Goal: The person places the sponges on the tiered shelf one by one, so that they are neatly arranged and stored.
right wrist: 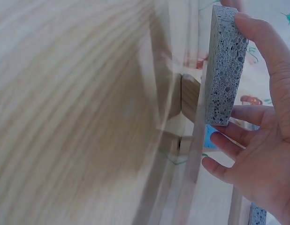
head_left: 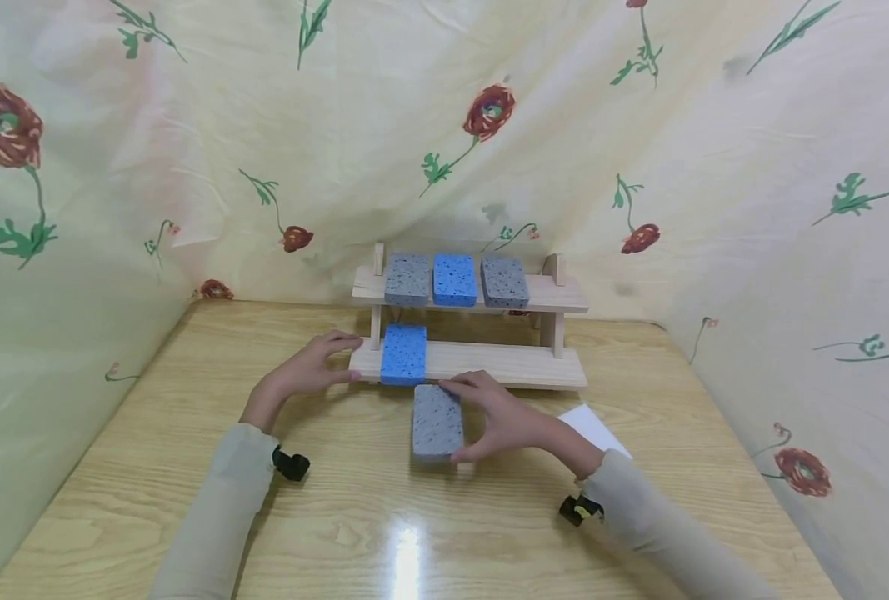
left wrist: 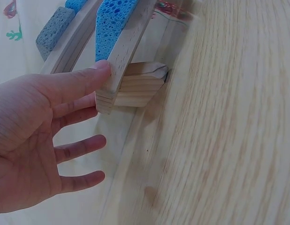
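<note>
A two-tier wooden shelf point(head_left: 504, 362) stands at the back of the table. My left hand point(head_left: 305, 365) holds the left end of its lower board point(left wrist: 128, 44), thumb at the front edge and fingers behind, the last two fingers apart from it. Between the thumb and fingers of my right hand point(head_left: 507, 417) is a grey speckled sponge point(head_left: 437, 422), gripped by its ends in front of the lower board. In the right wrist view this grey sponge point(right wrist: 225, 65) stands out against the shelf. A blue sponge point(head_left: 403, 354) leans on the lower board near its left end.
On the upper board sit a grey sponge point(head_left: 407, 279), a blue sponge point(head_left: 455, 280) and another grey sponge point(head_left: 504, 282). A white sheet point(head_left: 594, 429) lies on the wooden table point(head_left: 324, 517) by my right forearm. Flowered cloth point(head_left: 384, 133) hangs behind and at both sides.
</note>
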`<state>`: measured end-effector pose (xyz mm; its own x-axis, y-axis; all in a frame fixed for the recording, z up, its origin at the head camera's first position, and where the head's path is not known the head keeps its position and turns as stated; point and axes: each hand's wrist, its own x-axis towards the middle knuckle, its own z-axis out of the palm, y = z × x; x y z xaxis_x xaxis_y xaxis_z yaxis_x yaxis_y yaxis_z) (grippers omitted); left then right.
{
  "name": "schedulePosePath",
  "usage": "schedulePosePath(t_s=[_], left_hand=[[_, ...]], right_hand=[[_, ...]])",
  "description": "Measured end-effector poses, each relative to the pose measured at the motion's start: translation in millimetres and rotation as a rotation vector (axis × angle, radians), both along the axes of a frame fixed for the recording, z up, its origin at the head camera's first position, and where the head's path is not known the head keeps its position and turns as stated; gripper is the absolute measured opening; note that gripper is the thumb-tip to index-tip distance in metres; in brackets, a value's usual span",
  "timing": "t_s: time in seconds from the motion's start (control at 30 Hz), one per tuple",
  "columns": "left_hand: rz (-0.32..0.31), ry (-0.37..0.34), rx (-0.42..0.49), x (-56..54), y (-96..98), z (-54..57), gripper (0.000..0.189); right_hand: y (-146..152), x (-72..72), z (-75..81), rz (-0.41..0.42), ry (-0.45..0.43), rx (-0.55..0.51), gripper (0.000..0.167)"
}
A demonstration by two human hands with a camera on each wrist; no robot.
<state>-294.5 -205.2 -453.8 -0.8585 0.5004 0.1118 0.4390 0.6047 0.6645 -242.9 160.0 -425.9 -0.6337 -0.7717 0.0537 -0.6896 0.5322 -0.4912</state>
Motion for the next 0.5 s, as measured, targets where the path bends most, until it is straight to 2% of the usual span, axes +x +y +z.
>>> schedulePosePath(t_s=[0.5], left_hand=[[-0.009, -0.008, 0.012, 0.7, -0.1, -0.1, 0.063]], right_hand=[[15, -10.7, 9.1, -0.081, -0.001, 0.01, 0.109]])
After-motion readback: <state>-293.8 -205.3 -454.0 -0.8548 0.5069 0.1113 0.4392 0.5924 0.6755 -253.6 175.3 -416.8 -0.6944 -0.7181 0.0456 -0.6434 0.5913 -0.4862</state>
